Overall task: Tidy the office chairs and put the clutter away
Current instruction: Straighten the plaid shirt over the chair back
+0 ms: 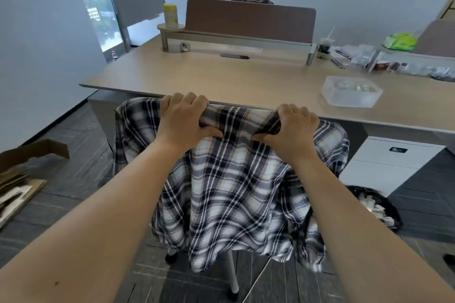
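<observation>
Clear tub [350,94] on bench [197,74] (contents blurred). Both grips, left hand [183,118], right hand [291,128], clamped on plaid-shirt-draped chair back [234,179].

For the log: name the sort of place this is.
Most likely an office: a long desk with a divider screen, a person seated behind it, and a chair draped with a plaid shirt pushed up to the desk.

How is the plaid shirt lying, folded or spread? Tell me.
Spread. The plaid shirt is draped open over the chair back, hanging down unfolded, with the left hand and right hand gripping its top edge.
</observation>
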{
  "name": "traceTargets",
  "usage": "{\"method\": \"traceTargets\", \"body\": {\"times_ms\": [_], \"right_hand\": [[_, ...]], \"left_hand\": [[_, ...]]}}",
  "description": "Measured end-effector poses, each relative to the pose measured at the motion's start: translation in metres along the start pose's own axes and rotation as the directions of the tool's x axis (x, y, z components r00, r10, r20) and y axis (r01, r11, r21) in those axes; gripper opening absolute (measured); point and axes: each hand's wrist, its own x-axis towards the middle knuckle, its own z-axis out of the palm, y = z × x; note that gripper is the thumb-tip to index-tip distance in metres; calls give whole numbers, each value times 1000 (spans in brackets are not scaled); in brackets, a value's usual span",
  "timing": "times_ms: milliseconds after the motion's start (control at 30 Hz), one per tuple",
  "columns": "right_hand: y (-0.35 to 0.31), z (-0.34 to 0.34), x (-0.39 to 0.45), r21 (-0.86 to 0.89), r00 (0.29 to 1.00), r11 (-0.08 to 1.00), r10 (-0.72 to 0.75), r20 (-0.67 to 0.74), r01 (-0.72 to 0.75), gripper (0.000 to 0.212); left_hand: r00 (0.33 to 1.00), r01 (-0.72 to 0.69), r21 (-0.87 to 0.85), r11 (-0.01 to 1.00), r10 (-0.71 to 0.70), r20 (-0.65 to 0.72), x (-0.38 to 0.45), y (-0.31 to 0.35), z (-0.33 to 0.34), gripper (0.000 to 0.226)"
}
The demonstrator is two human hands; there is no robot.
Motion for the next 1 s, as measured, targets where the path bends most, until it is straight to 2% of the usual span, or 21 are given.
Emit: {"method": "traceTargets", "body": {"times_ms": [367, 600, 1000], "right_hand": [[49, 27, 114, -39, 999, 999, -14, -43, 12, 48], [73, 39, 180, -27, 998, 1000, -9, -67, 7, 46], [92, 58, 254, -33, 991, 999, 22, -129, -27, 47]], "left_hand": [[1000, 9, 25, 1000, -9, 2, 108, -1, 65, 66], [999, 30, -17, 999, -29, 31, 172, -1, 98, 65], [1000, -5, -78, 997, 5, 8, 241, -13, 135, 63]]}}
